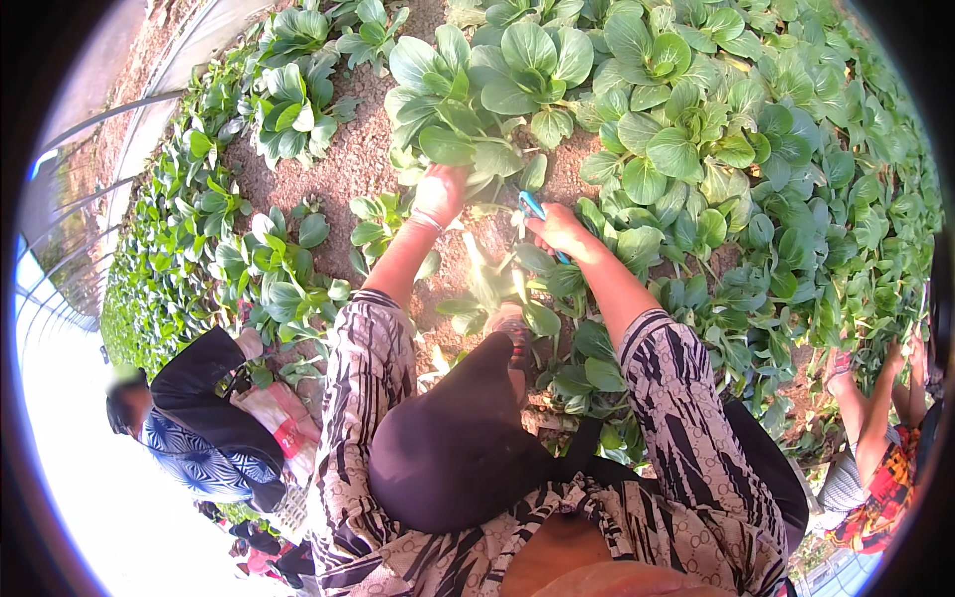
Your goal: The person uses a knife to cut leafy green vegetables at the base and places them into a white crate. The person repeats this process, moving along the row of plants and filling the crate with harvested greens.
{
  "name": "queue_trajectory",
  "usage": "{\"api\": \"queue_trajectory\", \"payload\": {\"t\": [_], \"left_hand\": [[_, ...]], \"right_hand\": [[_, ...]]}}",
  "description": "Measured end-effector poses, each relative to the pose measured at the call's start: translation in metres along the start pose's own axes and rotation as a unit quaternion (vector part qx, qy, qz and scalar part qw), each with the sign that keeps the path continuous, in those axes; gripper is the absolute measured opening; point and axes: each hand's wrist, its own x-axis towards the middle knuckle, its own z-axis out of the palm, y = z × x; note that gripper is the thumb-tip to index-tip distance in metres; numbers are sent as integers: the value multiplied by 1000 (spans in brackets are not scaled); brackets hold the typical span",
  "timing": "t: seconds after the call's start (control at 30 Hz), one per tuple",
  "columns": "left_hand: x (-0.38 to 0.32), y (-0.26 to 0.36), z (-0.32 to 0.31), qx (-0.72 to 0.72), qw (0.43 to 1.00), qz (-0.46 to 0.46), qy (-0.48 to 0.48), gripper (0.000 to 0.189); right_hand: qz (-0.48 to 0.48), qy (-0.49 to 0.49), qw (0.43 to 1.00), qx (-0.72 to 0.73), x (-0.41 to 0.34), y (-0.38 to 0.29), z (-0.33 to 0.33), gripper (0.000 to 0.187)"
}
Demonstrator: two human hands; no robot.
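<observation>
My left hand (442, 192) reaches in at the lower leaves of a bok choy plant (455, 112). Its fingers are hidden by the leaves and glare, so whether they grip the plant does not show. To the right, my right hand (559, 227) is closed around a blue-handled tool (530, 203), whose working end is hard to make out. Between my forearms, pale-stemmed bok choy (483, 280) lies over the soil in bright light, close to my shoe (512, 328).
Dense bok choy (686, 142) spreads ahead and right; bare soil (351, 157) shows at left. A person in dark clothing (213, 418) bends at left beside a pink-and-white sack (280, 422). Another person's arms (869, 403) reach in at right. Hoop-frame bars (112, 119) line the left edge.
</observation>
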Motion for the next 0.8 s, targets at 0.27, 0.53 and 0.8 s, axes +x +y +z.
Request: {"api": "queue_trajectory", "payload": {"t": [0.27,0.53,0.8], "left_hand": [[-45,60,-64,-185,976,-10,118,47],[-102,119,-101,-565,810,-156,21,30],[-131,139,-114,-742,640,-175,-96,31]], "right_hand": [[-119,192,950,215,-67,5,-2,13],[-318,160,911,207,-147,-47,-2,41],[-312,119,928,165,-194,-54,-2,40]]}}
